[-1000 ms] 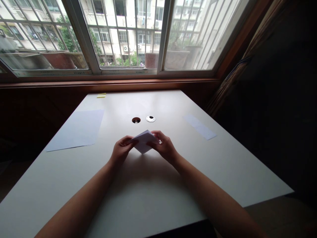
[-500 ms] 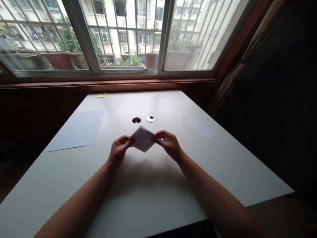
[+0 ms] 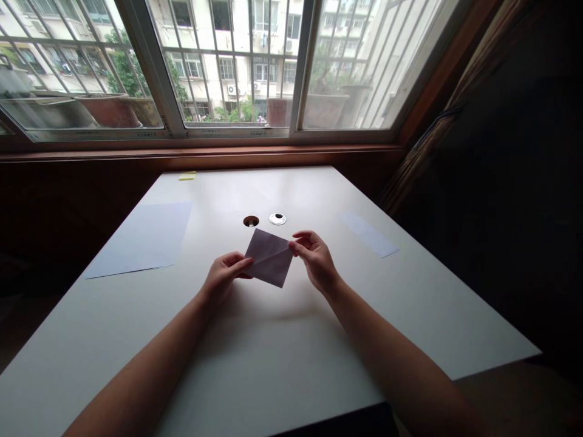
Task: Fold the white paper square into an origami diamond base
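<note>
A small square of folded paper is held up above the white table, a crease running across its face. My left hand pinches its left edge, thumb on top and fingers beneath. At the upper right corner, my right hand has the paper between thumb and index finger, the other fingers curled loosely. Beyond the paper are a round cable hole in the tabletop and a round white cover beside it.
Larger paper sheets lie on the table's left side, and a paper strip lies on the right. A yellow sticky note is near the far left corner. Behind the white table stands a barred window; a curtain hangs at right.
The folded paper has turned from a diamond with a point toward me to a tilted, flatter-facing square. My right hand has shifted to its upper right corner; my left hand moved slightly.
</note>
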`<control>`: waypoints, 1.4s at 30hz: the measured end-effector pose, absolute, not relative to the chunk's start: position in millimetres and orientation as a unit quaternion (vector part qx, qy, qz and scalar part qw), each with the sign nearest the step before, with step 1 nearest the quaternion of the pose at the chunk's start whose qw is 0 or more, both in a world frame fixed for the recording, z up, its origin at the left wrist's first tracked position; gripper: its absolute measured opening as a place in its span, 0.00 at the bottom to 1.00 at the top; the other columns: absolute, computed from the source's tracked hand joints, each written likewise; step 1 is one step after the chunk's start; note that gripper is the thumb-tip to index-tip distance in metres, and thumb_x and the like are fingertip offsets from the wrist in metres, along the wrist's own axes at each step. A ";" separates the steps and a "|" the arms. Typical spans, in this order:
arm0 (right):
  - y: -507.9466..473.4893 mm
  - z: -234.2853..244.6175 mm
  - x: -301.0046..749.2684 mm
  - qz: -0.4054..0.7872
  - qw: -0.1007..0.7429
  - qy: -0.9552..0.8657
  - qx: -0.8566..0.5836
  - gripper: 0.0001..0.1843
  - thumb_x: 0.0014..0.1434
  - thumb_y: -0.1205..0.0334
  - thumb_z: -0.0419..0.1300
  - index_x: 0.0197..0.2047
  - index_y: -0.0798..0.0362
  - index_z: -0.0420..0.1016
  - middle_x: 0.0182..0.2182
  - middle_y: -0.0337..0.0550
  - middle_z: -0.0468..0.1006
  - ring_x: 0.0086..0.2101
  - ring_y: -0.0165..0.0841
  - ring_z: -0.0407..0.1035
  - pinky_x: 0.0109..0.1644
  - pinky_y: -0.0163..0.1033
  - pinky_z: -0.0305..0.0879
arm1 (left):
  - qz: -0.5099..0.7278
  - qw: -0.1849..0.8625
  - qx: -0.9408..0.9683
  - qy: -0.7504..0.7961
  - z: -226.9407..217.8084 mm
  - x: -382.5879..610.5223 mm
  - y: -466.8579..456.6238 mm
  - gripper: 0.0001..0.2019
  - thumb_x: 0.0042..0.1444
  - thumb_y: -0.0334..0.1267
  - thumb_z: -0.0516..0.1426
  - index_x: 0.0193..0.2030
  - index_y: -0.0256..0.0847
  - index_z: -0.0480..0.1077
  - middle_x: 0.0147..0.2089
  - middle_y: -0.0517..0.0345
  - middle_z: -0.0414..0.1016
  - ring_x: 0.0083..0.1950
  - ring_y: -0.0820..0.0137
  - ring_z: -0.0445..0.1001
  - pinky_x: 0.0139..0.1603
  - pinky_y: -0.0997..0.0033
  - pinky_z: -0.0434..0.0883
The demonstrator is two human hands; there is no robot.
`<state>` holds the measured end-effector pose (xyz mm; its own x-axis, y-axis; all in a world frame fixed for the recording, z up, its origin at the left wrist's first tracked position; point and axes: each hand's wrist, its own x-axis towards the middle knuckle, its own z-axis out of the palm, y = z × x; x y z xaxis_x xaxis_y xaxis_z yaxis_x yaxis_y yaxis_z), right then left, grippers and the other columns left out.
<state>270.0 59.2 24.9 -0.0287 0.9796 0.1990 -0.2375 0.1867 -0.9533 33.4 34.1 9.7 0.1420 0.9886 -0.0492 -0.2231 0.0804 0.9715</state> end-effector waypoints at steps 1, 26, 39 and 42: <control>59.2 24.4 270.4 0.521 0.580 -0.504 -0.372 0.18 0.52 0.54 0.70 0.43 0.50 0.72 0.28 0.37 0.74 0.30 0.31 0.67 0.37 0.40 0.63 | 0.491 0.613 0.460 0.415 9.3 33.1 34.0 0.14 0.49 0.45 0.68 0.30 0.35 0.76 0.27 0.56 0.76 0.30 0.70 0.74 0.32 0.73 0.72; 54.8 12.4 256.0 0.612 0.443 -0.537 -0.376 0.27 0.50 0.54 0.71 0.50 0.50 0.66 0.27 0.33 0.71 0.30 0.30 0.68 0.35 0.37 0.64 | 0.525 0.586 0.437 0.436 1.0 36.5 38.4 0.20 0.51 0.52 0.66 0.38 0.33 0.78 0.28 0.56 0.74 0.26 0.73 0.70 0.25 0.76 0.67; 65.3 4.6 264.5 0.548 0.551 -0.468 -0.420 0.22 0.51 0.54 0.66 0.49 0.45 0.68 0.28 0.31 0.66 0.24 0.27 0.60 0.29 0.34 0.57 | 0.470 0.210 0.753 0.410 5.9 37.6 27.0 0.17 0.64 0.37 0.54 0.58 0.48 0.73 0.44 0.52 0.69 0.40 0.69 0.72 0.42 0.66 0.76; 64.4 6.2 264.7 0.552 0.558 -0.458 -0.418 0.21 0.51 0.55 0.66 0.47 0.46 0.69 0.28 0.33 0.67 0.25 0.27 0.60 0.28 0.34 0.58 | 0.443 0.039 0.809 0.385 7.3 37.1 25.4 0.20 0.60 0.32 0.58 0.59 0.54 0.72 0.52 0.49 0.67 0.51 0.62 0.67 0.53 0.57 0.73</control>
